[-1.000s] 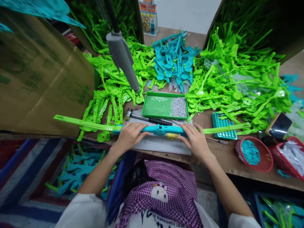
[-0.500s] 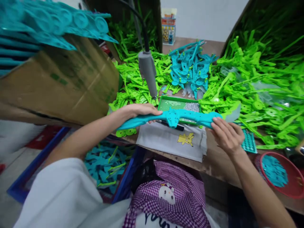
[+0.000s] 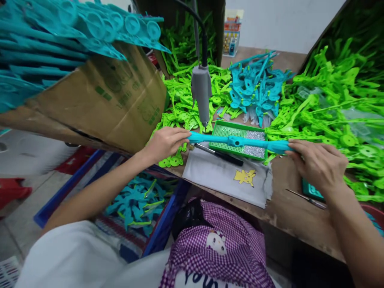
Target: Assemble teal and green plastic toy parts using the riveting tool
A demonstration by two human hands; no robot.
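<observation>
A long, narrow blue plastic part (image 3: 250, 143) with a round hole near its middle spans the gap between my hands, held level. My left hand (image 3: 166, 144) pinches its left end, and my right hand (image 3: 321, 162) grips the right end; the fingers hide both tips. Below and behind the part lies a green perforated tray (image 3: 223, 130) filled with small silvery screws on its right side. A grey electric screwdriver (image 3: 201, 94) hangs point down just above the tray's left corner. On the grey cloth (image 3: 207, 168) rests a dark-handled tool (image 3: 228, 157).
Heaps of bright green plastic parts (image 3: 324, 108) cover the bench's right and back. A pile of blue parts (image 3: 258, 88) lies between. At left a cardboard box (image 3: 126, 104) holds stacked blue parts (image 3: 96, 26). Below, a blue crate (image 3: 177, 212) holds more. A thin screwdriver (image 3: 306, 199) lies at right.
The blue part has been turned about its length, now showing a narrower side with a hole. My hands have shifted to its ends, the right one moving outward. The view has swung left.
</observation>
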